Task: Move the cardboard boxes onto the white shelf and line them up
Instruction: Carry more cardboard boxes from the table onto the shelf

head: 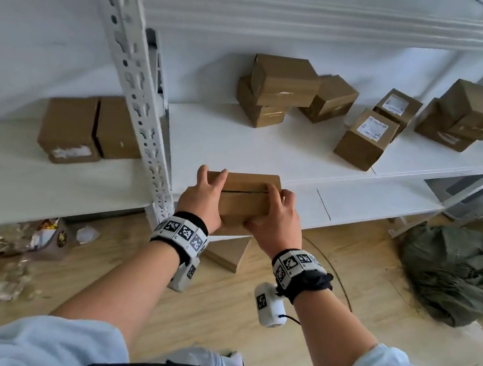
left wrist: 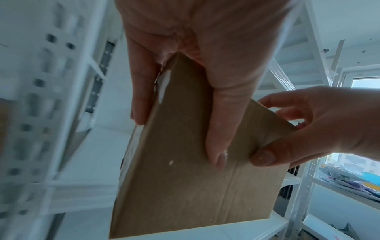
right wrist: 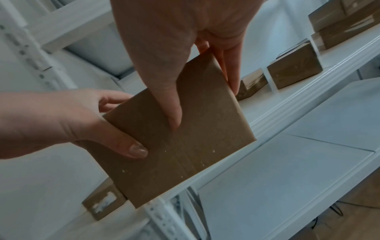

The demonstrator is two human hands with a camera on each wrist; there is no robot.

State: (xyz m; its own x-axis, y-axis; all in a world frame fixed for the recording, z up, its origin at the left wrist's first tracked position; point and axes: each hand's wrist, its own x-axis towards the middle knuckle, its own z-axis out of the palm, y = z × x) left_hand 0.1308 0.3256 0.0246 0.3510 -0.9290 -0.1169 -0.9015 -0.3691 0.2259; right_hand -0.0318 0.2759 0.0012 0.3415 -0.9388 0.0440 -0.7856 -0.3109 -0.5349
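Note:
Both hands hold one plain cardboard box (head: pixel 243 202) level at the front edge of the white shelf (head: pixel 240 144), just right of the perforated post (head: pixel 139 94). My left hand (head: pixel 203 198) grips its left end, with the thumb (left wrist: pixel 220 129) on the underside. My right hand (head: pixel 280 218) grips the right end, thumb (right wrist: pixel 172 105) underneath. Farther back on the shelf, several boxes sit scattered: a two-high stack (head: pixel 276 89), a tilted box (head: pixel 332 100), two labelled boxes (head: pixel 365 138) and another stack (head: pixel 465 115).
Two boxes (head: pixel 91 130) stand on the shelf bay left of the post. Another cardboard box (head: pixel 227 253) lies on the wooden floor under my hands. A green bag (head: pixel 459 276) sits on the floor at right, wrappers and litter (head: pixel 16 243) at left. An upper shelf board (head: pixel 327 20) hangs overhead.

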